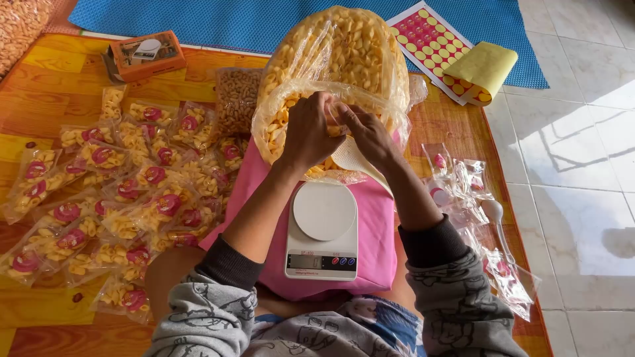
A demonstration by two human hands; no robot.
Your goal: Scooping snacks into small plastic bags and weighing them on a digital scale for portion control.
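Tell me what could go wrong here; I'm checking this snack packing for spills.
The big clear bag of snacks leans open-mouthed while both the left hand and right hand work at its rim, so it might tip and spill onto the white scale. The scale rests on a soft pink cloth, so it may wobble.

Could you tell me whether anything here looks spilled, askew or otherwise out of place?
Little stands out. A few stray dark bits lie loose on the mat by the filled packets, and the sticker sheet has its yellow backing curled up. Both hands are in the big snack bag; the scale sits level.
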